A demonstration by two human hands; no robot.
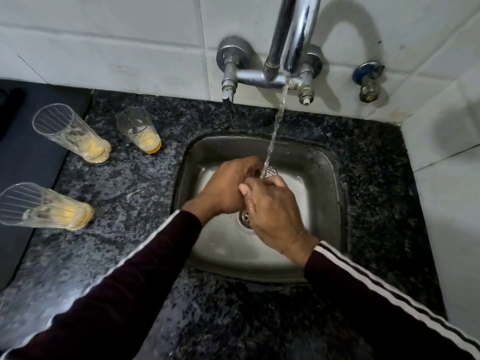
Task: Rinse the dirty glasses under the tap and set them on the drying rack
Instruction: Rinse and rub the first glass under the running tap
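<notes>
Both hands [249, 196] gripping one glass [268, 174] under the tap [291, 48] stream, over the sink [324, 162]. Three dirty glasses [70, 133] waiting on desk [145, 198]. No rack in view.

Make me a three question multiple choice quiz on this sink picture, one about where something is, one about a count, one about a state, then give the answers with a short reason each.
1. Where do the dirty glasses stand?
A. On the counter left of the sink
B. Inside the sink
C. On the wall ledge

2. How many glasses with yellow residue stand on the counter?
A. One
B. Three
C. Five

3. What is the tap doing?
A. Shut off
B. Dripping only
C. Running in a steady stream

Answers:
1. A, the glasses stand on the dark granite counter, left of the steel sink.
2. B, three show there, each with yellow at the bottom.
3. C, a stream falls from the tap onto the left hand and right hand, held together over the basin.
</notes>
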